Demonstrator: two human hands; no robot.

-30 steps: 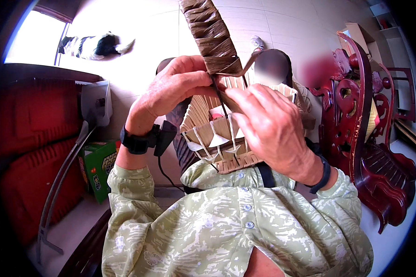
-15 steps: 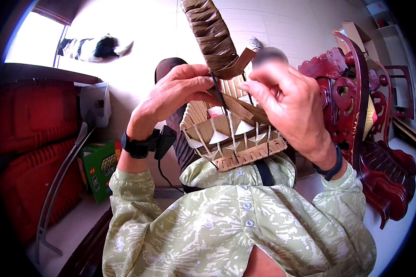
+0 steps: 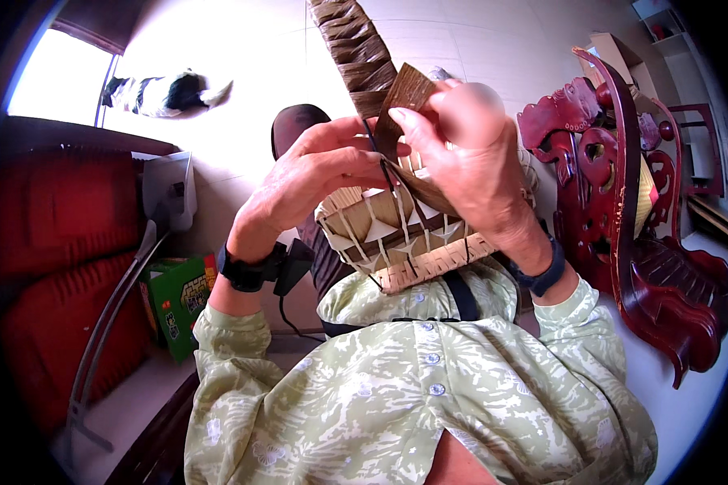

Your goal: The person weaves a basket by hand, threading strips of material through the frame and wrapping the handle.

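Observation:
A small woven basket [image 3: 370, 229] with pale slats and white-and-dark lacing rests tilted on my lap. Its tall handle [image 3: 353, 56] is wrapped in brown strip in the upper part, while thin dark rods show bare below. My left hand [image 3: 303, 174] closes its fingers round these rods at the foot of the handle. Between thumb and fingers, my right hand [image 3: 481, 182] pinches a flat brown strip [image 3: 411, 87], which stands up beside the handle. Part of the right hand is blurred. The strip's lower stretch passes behind the fingers and down over the basket.
A carved dark red wooden chair [image 3: 627, 210] stands at the right. On the left are red cushions [image 3: 65, 339], a green box [image 3: 178, 299] and a curved grey metal stand [image 3: 109, 339]. A black-and-white animal [image 3: 166, 90] lies on the floor farther off.
My right hand has come left, closer to my left hand and the handle. The brown strip now stands up in its pinch. The handle and basket have shifted slightly.

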